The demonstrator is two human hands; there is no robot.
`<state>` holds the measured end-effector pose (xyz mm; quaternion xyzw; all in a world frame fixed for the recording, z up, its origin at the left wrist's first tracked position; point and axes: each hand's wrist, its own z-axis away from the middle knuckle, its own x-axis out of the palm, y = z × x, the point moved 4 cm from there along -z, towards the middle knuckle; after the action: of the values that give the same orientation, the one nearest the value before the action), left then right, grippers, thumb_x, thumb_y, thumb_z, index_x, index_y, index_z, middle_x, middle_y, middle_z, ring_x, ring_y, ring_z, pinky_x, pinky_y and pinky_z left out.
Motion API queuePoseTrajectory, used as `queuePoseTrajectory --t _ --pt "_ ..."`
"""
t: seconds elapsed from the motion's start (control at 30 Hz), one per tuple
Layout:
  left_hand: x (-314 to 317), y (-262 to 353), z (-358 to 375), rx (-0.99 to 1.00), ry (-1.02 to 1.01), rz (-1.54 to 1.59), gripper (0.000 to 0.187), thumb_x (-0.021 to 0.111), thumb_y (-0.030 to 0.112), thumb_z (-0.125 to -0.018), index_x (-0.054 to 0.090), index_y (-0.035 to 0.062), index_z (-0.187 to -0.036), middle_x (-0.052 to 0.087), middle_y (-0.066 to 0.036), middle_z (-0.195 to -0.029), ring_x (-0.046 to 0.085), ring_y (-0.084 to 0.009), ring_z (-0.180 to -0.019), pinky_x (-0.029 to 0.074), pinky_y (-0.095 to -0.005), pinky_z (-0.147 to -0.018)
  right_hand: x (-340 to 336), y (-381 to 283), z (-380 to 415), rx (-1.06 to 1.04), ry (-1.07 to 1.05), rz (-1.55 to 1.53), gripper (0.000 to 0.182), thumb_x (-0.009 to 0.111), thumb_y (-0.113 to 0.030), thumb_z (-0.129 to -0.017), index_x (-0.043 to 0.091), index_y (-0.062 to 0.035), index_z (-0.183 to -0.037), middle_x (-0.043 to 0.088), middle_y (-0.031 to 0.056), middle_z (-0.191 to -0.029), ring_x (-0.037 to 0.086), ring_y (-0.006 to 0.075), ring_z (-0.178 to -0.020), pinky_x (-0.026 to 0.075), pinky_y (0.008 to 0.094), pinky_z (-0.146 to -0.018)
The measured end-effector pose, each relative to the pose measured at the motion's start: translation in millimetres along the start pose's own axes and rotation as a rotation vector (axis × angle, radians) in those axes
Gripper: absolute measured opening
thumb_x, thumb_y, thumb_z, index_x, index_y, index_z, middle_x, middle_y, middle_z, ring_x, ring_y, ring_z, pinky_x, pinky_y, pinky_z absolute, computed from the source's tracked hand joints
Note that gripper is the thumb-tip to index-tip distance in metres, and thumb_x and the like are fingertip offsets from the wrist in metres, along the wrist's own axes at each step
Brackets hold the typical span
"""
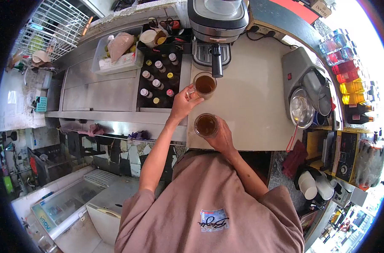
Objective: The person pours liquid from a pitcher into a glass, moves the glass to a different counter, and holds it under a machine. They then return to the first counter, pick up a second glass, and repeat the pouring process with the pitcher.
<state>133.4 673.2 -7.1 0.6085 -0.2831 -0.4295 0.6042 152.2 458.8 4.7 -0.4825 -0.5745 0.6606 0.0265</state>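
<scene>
My left hand is closed on the handle of a clear glass mug filled with brown drink. That mug is on the pale counter, just below the portafilter of the espresso machine. Nearer my body, my right hand wraps around the side of a second glass mug, which holds a similar brown liquid. The two mugs are a short gap apart, one in front of the other. To the left of my left hand is a black rack of bottles.
A plastic tub with bags and fruit sits at the back left. On the right are a grey machine and a metal strainer with a red handle. Colourful bottles line the far right. A dark red cloth hangs beside the counter.
</scene>
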Motion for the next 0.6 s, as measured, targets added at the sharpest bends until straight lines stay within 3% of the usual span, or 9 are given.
queuePoseTrajectory --t 0.13,0.33,0.47,0.53,0.6 --pt "-0.7 14.6 -5.6 0.055 -0.076 0.06 0.055 0.083 0.017 -0.081 0.061 0.0004 -0.129 0.073 -0.002 -0.105 0.062 -0.0039 -0.092 0.051 -0.0226 -0.083 -1.3 0.0 -0.5 -0.029 0.027 0.013 0.067 0.086 -0.02 -0.072 0.053 -0.0048 -0.128 0.061 0.0144 -0.125 0.058 0.034 -0.116 0.048 0.0437 -0.098" --pt "-7.7 18.1 -12.7 0.065 -0.119 -0.046 0.043 0.082 0.012 -0.081 0.067 0.0027 -0.12 0.074 -0.004 -0.107 0.063 -0.0041 -0.092 0.052 -0.0235 -0.081 -0.2 0.0 -2.2 -0.068 0.032 0.041 0.069 0.087 -0.022 -0.071 0.053 -0.0046 -0.128 0.061 0.0139 -0.126 0.058 0.0335 -0.116 0.047 0.0439 -0.099" --pt "-10.9 14.3 -16.8 0.046 -0.134 -0.085 0.041 0.082 0.012 -0.08 0.069 0.0029 -0.118 0.074 -0.004 -0.105 0.063 -0.0045 -0.092 0.052 -0.0237 -0.082 -0.3 3.3 -4.2 -0.081 0.043 0.069 0.068 0.088 -0.024 -0.07 0.055 -0.0048 -0.126 0.061 0.0138 -0.124 0.057 0.0336 -0.116 0.046 0.0436 -0.099" --pt "-10.3 12.0 -17.4 0.042 -0.16 0.054 0.043 0.084 0.014 -0.079 0.068 0.0022 -0.117 0.075 -0.006 -0.101 0.063 -0.0053 -0.09 0.052 -0.0238 -0.081 -2.7 1.5 -6.8 -0.09 0.04 0.057 0.068 0.088 -0.024 -0.069 0.055 -0.0049 -0.126 0.061 0.0139 -0.124 0.057 0.0338 -0.115 0.046 0.0437 -0.099" --pt "-13.9 6.7 -13.9 -0.009 -0.137 -0.035 0.047 0.083 0.015 -0.079 0.065 0.0023 -0.12 0.073 -0.008 -0.107 0.064 -0.0072 -0.094 0.052 -0.0245 -0.084 -1.4 3.9 -6.3 -0.097 0.034 0.042 0.068 0.088 -0.024 -0.069 0.055 -0.0051 -0.125 0.061 0.0139 -0.124 0.057 0.0339 -0.115 0.046 0.0438 -0.098"
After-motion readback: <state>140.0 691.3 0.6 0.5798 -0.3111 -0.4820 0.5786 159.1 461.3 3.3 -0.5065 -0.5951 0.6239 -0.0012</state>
